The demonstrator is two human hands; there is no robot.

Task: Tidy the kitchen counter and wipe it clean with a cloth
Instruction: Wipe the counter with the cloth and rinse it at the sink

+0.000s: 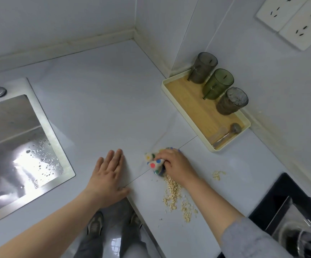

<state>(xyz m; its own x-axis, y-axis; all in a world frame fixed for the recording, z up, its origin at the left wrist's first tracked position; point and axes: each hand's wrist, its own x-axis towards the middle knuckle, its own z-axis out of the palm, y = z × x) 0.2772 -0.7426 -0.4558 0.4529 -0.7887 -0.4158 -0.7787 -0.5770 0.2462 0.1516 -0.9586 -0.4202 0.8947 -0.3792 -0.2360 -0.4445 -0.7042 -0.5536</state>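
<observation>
1. Lying flat on the pale counter (98, 108), the left hand (108, 175) is seen palm down near the front edge; its fingers are held straight and close together, the thumb is spread to the side, and nothing is held by it.
2. A white cloth (155, 164) with coloured dots is bunched up and gripped by the right hand (175, 162); the fingers are curled over it and it is pressed against the counter, just right of the left hand and apart from it.
3. A trail of spilled oat flakes (175, 194) is spread on the counter from under the cloth toward the front edge, partly covered by the right forearm; a smaller patch of flakes (218, 174) is seen further right, well apart from the trail.
4. A cream tray (191, 105) with a wood-coloured floor is set against the right wall, beyond the cloth; three tinted cups are lined up along its wall side, a grey cup (203, 68), a green cup (218, 84) and a textured cup (230, 102); a spoon (229, 133) is laid at the tray's near end.
5. A steel sink (11, 146), beaded with water drops, is sunk into the counter at the left; a black hob (273, 198) is seen at the lower right; two wall sockets (296, 19) are mounted on the right wall.
</observation>
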